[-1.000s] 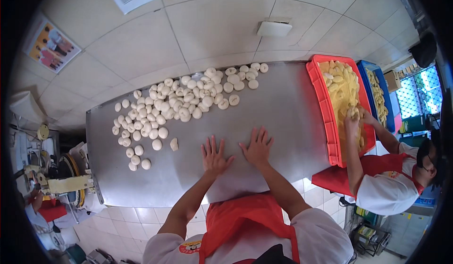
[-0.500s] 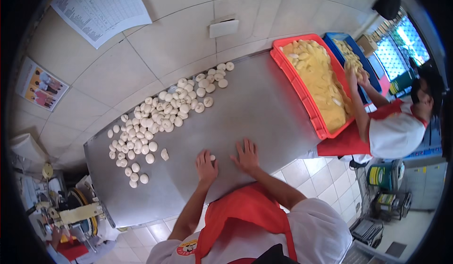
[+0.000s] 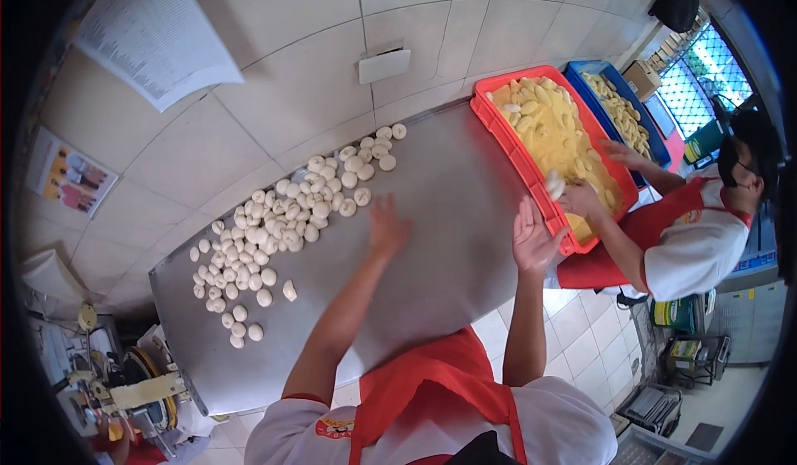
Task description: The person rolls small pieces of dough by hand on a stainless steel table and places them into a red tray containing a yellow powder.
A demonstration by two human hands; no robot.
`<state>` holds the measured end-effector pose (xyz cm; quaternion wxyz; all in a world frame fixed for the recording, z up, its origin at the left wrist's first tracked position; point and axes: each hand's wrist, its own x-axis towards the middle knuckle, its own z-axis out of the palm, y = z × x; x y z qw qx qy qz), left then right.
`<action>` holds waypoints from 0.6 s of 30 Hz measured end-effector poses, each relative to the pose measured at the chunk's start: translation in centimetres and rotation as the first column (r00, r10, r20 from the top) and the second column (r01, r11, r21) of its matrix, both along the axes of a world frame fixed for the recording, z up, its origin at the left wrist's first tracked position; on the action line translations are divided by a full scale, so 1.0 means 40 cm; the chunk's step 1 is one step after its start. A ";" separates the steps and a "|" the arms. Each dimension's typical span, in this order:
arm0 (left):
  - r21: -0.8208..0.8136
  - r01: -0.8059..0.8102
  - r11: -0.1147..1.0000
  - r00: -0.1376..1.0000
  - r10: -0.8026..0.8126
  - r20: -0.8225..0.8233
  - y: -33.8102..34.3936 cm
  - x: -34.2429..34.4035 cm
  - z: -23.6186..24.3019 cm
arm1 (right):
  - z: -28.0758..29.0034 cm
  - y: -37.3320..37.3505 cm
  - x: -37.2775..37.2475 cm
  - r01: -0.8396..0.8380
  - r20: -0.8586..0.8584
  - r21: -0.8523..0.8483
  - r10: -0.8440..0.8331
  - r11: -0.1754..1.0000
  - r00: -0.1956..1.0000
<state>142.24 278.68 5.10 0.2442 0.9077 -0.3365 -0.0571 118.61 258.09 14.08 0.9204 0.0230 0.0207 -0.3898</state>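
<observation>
My left hand reaches out over the steel table, fingers spread, just short of the pile of white dough balls. Nothing shows in its grasp. Near the red tray's long edge my right hand is lifted with its palm open and fingers apart, holding nothing. The red tray holds flour and dough pieces. A co-worker's hand grips a dough piece inside that tray.
A blue tray with more pieces lies beyond the red one. The co-worker in a red apron stands at the right. A tiled wall with a paper sheet runs behind the table. Machinery sits at the lower left.
Both my hands have lifted off the table: the left moved toward the dough pile, the right toward the red tray. The view has swung to the right.
</observation>
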 end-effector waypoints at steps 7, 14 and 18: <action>0.298 -0.030 0.954 0.998 0.010 0.069 0.135 0.260 -0.124 | -0.232 0.016 0.536 -0.646 -0.890 -0.135 0.196 0.751 0.413; -0.132 -0.190 0.973 0.878 0.109 -0.467 0.292 -0.117 -0.020 | -0.383 0.123 0.871 -0.912 -0.506 -0.409 -0.840 0.032 0.197; -0.050 -0.520 0.853 0.675 0.374 -0.636 0.586 -0.313 -0.052 | -0.358 0.263 0.770 -0.850 -0.656 -0.492 -0.722 0.189 0.219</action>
